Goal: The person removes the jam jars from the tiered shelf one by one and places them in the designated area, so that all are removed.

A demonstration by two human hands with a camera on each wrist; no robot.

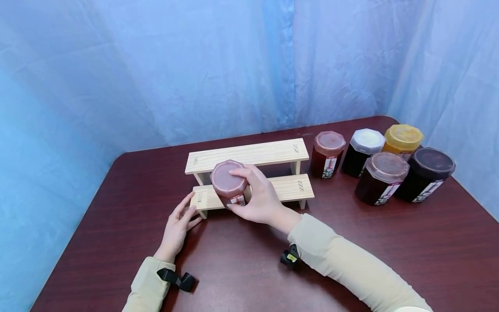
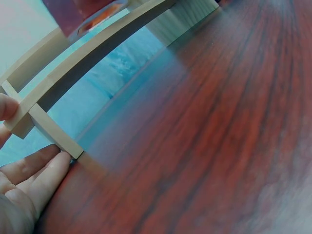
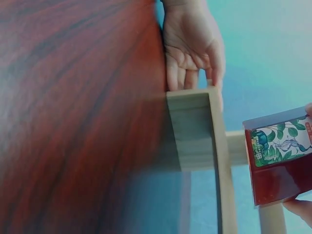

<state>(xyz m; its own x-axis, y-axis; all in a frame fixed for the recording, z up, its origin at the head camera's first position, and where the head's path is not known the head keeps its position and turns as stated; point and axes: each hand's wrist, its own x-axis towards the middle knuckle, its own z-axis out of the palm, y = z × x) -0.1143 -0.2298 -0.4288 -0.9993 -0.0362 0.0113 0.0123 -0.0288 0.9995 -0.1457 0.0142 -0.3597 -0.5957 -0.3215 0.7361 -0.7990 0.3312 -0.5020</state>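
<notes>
My right hand (image 1: 261, 197) grips a jar of dark red contents (image 1: 228, 177) with a pinkish lid, fingers over the lid and thumb low on its side. It hangs over the left half of the lower shelf of a two-tier wooden stand (image 1: 290, 188). In the right wrist view, a strip of background shows between the jar (image 3: 279, 183) and the lower board. At the stand's left end, my left hand (image 1: 177, 227) touches the lower board and its leg with mostly straight fingers. In the left wrist view, those fingertips (image 2: 58, 161) rest against the leg's foot.
Right of the stand are several lidded jars: a red one (image 1: 328, 156), a white-lidded one (image 1: 366, 143), a yellow one (image 1: 403, 136), a clear-lidded dark one (image 1: 383, 177) and a black-lidded one (image 1: 426, 173). Blue curtains (image 1: 218, 69) hang behind the dark red table (image 1: 249, 268).
</notes>
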